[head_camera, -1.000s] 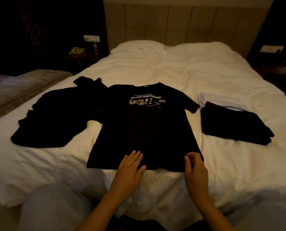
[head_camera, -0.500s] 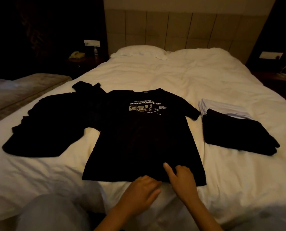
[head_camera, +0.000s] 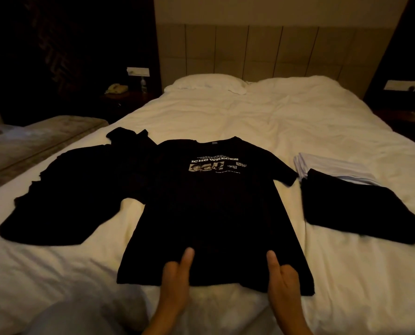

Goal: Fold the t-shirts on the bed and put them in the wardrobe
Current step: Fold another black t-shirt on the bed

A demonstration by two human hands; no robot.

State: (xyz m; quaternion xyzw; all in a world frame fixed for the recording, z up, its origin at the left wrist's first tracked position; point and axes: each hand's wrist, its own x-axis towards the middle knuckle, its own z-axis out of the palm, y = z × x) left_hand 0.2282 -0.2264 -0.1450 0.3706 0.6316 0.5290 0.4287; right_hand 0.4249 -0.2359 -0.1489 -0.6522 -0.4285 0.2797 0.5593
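A black printed t-shirt [head_camera: 213,213] lies flat, face up, on the white bed [head_camera: 298,122], its hem nearest the person. The left hand [head_camera: 175,279] and right hand [head_camera: 282,279] rest on that hem, index fingers stretched flat onto the cloth, other fingers curled; whether either pinches the fabric cannot be told.

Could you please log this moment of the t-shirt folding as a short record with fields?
surface: white bed
shirt in work: black printed t-shirt, spread flat, print up
left hand: on the shirt's bottom hem, one finger extended
right hand: on the hem, one finger extended
unfolded pile: dark garments to the left
folded stack: black folded shirt lying on a white folded one, to the right
wardrobe: not in view
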